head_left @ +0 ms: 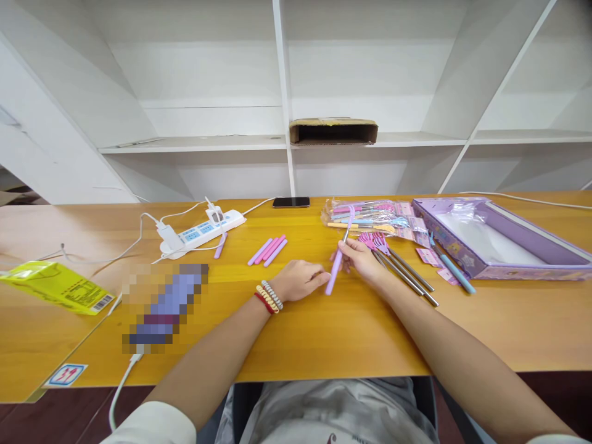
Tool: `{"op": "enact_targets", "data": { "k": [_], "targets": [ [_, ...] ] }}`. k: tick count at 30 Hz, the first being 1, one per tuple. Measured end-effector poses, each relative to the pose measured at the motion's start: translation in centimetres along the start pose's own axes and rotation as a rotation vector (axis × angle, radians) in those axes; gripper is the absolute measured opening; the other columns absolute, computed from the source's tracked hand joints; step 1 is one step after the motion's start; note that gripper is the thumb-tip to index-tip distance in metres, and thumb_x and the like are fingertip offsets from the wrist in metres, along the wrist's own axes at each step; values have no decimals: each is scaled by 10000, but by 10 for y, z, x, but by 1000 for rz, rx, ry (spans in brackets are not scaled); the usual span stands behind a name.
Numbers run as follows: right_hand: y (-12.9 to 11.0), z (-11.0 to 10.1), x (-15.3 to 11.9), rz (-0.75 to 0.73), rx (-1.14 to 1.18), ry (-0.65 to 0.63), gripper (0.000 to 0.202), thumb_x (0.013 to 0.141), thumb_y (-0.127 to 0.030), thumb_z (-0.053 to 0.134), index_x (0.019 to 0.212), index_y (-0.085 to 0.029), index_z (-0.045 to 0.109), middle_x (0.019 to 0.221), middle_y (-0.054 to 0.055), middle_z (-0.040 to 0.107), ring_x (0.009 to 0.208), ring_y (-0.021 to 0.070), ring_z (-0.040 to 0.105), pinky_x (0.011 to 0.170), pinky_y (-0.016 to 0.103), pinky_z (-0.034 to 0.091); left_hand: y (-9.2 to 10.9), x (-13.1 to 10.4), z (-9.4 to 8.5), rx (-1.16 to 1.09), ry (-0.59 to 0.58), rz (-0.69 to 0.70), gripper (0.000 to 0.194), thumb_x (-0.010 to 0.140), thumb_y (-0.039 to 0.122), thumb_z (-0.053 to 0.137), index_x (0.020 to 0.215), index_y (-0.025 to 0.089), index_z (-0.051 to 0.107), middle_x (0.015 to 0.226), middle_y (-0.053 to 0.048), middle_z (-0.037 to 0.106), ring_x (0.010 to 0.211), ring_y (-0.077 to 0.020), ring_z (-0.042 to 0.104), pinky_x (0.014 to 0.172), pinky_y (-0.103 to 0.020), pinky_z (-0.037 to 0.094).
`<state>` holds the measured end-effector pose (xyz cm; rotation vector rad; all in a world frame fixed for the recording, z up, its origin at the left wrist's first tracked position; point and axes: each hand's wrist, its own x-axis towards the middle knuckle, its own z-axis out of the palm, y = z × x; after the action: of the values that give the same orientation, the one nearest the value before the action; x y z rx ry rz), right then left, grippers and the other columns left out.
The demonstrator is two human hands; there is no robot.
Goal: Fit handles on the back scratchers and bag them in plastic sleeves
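My right hand (358, 260) grips a purple back scratcher (337, 265) by its handle. Its curved lilac head points up and away, with a short metal rod between head and handle. Beside the lower end of that handle is my left hand (303, 280), thumb and fingers loosely apart; whether its fingertips touch the handle I cannot tell. Right of my right hand lie pink and purple scratcher heads on metal rods (409, 271). Several pink and purple handle tubes (268, 251) rest to the left, and another purple tube (221, 245) lies by the power strip.
Packaged back scratchers (379, 219) lie behind my right hand, near a purple open box (490, 271). A blue back scratcher (453, 268) lies beside the box. Leftward are a power strip (203, 233), a yellow carton (55, 287) and a pixelated item (169, 308). A phone (291, 202) lies at the back.
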<state>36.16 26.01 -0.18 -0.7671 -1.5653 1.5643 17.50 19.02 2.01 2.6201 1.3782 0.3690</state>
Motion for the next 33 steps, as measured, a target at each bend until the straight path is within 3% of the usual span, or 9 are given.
{"op": "enact_targets", "data": {
  "k": [5, 9, 15, 21, 25, 29, 31, 33],
  "targets": [
    [-7, -12, 0, 35, -203, 116, 391, 724, -538, 554, 599, -185, 441, 462, -32, 503, 387, 90, 448, 390, 215, 318, -7, 0, 2, 25, 20, -64, 378, 885, 461, 350, 882, 195, 619, 750, -30, 643, 664, -139, 570, 620, -249, 363],
    [-10, -17, -1, 12, -681, 182, 396, 740, -513, 517, 542, -176, 455, 449, -40, 441, 427, 88, 408, 442, 222, 288, -10, 1, 2, 35, -1, -99, 339, 871, 431, 387, 877, 196, 631, 730, -29, 643, 650, -142, 572, 621, -255, 374],
    [-8, -10, -4, 70, -1263, 145, 374, 795, -450, 444, 587, -170, 578, 558, 46, 593, 555, 150, 543, 515, 242, 319, -7, 1, -2, 31, -18, -123, 303, 858, 417, 405, 878, 206, 621, 728, -23, 635, 663, -148, 575, 619, -260, 383],
    [-7, 6, -7, 205, -1467, 77, 376, 808, -436, 413, 797, -166, 675, 823, 142, 675, 749, 241, 631, 620, 290, 412, -9, 2, -1, 48, -22, -103, 278, 858, 400, 397, 881, 217, 605, 722, -17, 628, 658, -153, 568, 605, -258, 374],
    [-13, 6, -6, 251, -1467, 99, 460, 808, -524, 391, 833, -167, 679, 864, 149, 673, 812, 249, 628, 679, 309, 431, -13, 3, 0, 41, -30, -97, 276, 860, 395, 383, 906, 224, 595, 717, -15, 622, 667, -160, 569, 604, -263, 375],
    [-39, -27, -7, 290, -1374, 239, 514, 784, -601, 393, 771, -167, 668, 816, 132, 673, 768, 227, 616, 643, 285, 422, -16, 3, 2, 25, -37, -115, 273, 857, 397, 380, 922, 227, 584, 743, -17, 626, 684, -163, 571, 602, -268, 376],
    [-59, -61, -11, 240, -1310, 372, 452, 818, -518, 383, 754, -166, 659, 767, 110, 667, 704, 192, 603, 601, 258, 401, -15, 3, 2, 24, -44, -121, 271, 854, 399, 382, 924, 228, 581, 748, -17, 627, 686, -165, 571, 597, -272, 371],
    [-78, -105, -18, 225, -1282, 603, 359, 807, -424, 423, 763, -153, 654, 726, 101, 654, 677, 180, 588, 585, 250, 385, -13, 4, 1, 28, -51, -135, 273, 848, 408, 386, 927, 230, 576, 721, -14, 617, 671, -167, 568, 578, -276, 361]
  ]
}}
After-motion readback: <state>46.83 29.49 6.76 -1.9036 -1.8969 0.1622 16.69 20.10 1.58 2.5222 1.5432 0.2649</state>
